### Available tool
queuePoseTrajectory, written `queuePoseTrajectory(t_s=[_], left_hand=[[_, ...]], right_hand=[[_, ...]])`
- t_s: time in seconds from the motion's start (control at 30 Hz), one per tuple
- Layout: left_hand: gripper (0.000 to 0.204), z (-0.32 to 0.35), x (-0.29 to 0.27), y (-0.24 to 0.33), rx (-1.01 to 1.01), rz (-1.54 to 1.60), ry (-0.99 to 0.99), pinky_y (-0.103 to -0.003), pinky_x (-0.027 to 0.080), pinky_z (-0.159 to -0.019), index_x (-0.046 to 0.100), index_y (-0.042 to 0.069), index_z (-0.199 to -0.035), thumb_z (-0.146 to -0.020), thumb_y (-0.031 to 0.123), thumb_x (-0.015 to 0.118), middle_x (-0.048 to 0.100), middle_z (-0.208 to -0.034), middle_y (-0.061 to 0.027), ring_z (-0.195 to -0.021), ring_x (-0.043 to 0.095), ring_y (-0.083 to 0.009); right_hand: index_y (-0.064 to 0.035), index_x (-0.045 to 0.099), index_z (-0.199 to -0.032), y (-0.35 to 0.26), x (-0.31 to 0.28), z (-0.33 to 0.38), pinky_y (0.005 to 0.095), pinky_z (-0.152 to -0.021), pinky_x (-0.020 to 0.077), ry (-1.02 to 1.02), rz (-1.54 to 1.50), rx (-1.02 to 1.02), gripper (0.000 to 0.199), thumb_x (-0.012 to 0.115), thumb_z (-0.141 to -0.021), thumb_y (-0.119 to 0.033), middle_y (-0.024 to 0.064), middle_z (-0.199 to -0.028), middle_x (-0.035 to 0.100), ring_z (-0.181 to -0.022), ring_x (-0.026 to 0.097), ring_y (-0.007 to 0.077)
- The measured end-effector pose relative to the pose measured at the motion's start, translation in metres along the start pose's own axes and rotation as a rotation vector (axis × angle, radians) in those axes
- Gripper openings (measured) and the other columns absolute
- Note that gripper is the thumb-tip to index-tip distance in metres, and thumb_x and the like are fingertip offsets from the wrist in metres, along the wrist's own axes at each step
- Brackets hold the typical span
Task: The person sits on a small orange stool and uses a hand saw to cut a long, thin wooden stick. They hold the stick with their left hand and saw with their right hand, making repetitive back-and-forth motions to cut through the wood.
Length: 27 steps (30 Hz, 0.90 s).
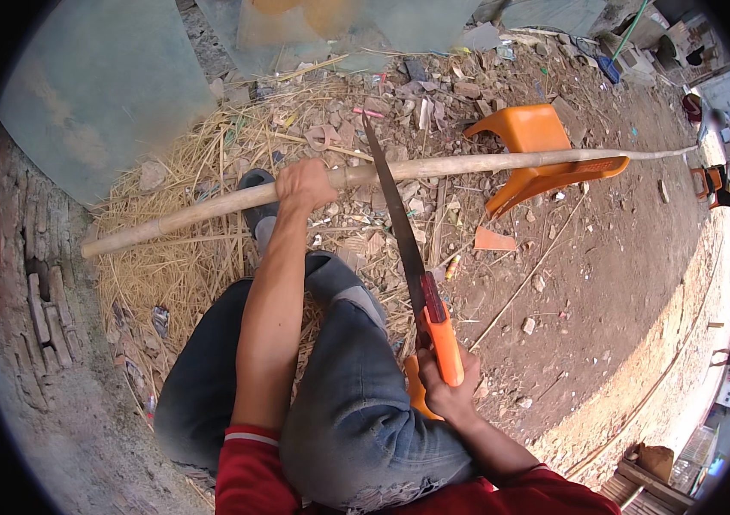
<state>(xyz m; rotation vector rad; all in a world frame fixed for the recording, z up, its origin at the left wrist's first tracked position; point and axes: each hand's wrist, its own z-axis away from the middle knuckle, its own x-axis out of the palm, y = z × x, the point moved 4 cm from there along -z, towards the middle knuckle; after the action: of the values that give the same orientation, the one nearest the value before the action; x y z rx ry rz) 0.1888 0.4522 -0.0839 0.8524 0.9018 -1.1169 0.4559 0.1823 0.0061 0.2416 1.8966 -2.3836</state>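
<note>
Here, in the head view, the left hand (305, 184) has its grip wrapped fully round a long pale wooden pole (210, 209), fingers curled over the top of it; the pole runs from the lower left, near the brick wall (34, 283), up across the picture to the far right, where it thins out; its right part lies across the seat of an overturned orange plastic chair (536, 150). The right hand (446, 390) has its grip pressed tight round the orange handle of a hand saw (408, 257); the dark toothed blade rises from the handle toward the upper left and crosses the pole just to the right of the left hand, touching the wood there; whether it has bitten in cannot be told. The person's knees in blue jeans (339, 403) fill the lower middle, one grey shoe (257, 184) set just beneath the pole by the left hand; both sleeves are red. Below the pole lie a heap of dry straw (184, 266) on the left and broken brick rubble (433, 94) further up; bare dirt ground (605, 283) spreads to the right.
</note>
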Motion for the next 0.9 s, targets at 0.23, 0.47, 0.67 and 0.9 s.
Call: queuePoseTrajectory(t_s=[0.23,0.47,0.67,0.9], left_hand=[[0.033,0.022,0.013,0.004,0.047,0.051,-0.005,-0.041,0.061,-0.088,0.082,0.002,-0.097,-0.068,0.017,0.076,0.078,-0.101,-0.0225,-0.097,0.077,-0.0355],[0.032,0.013,0.008,0.002,0.000,0.040,0.040,-0.040,0.061,-0.086,0.083,0.005,-0.096,-0.069,0.023,0.082,0.079,-0.098,-0.0203,-0.094,0.078,-0.0337],[0.033,0.033,0.012,0.001,0.033,0.012,0.008,-0.040,0.062,-0.087,0.083,0.006,-0.096,-0.068,0.025,0.083,0.079,-0.097,-0.0201,-0.093,0.078,-0.0341],[0.032,0.030,0.017,0.007,0.018,0.030,0.017,-0.042,0.061,-0.087,0.082,0.003,-0.097,-0.070,0.021,0.079,0.079,-0.098,-0.0216,-0.095,0.077,-0.0362]], right_hand=[[0.0012,0.064,-0.085,0.001,0.037,-0.105,0.0298,-0.055,0.0437,0.045,-0.048,0.053,0.018,0.065,-0.095,-0.014,0.0017,-0.065,0.058,-0.059,0.054,0.0089],[0.0001,0.073,-0.103,-0.002,0.011,-0.042,0.0317,-0.064,0.0510,-0.071,0.027,0.113,0.014,0.064,-0.095,-0.007,0.0056,-0.073,0.067,-0.068,0.064,0.0129],[0.0026,0.068,-0.092,0.007,0.031,-0.101,0.0312,-0.064,0.0486,-0.029,-0.143,0.060,0.017,0.067,-0.094,-0.014,0.0064,-0.070,0.064,-0.066,0.059,0.0132],[0.0020,0.069,-0.093,-0.027,0.031,-0.119,0.0313,-0.058,0.0458,0.019,0.029,0.012,0.017,0.067,-0.092,-0.014,0.0027,-0.067,0.061,-0.061,0.055,0.0096]])
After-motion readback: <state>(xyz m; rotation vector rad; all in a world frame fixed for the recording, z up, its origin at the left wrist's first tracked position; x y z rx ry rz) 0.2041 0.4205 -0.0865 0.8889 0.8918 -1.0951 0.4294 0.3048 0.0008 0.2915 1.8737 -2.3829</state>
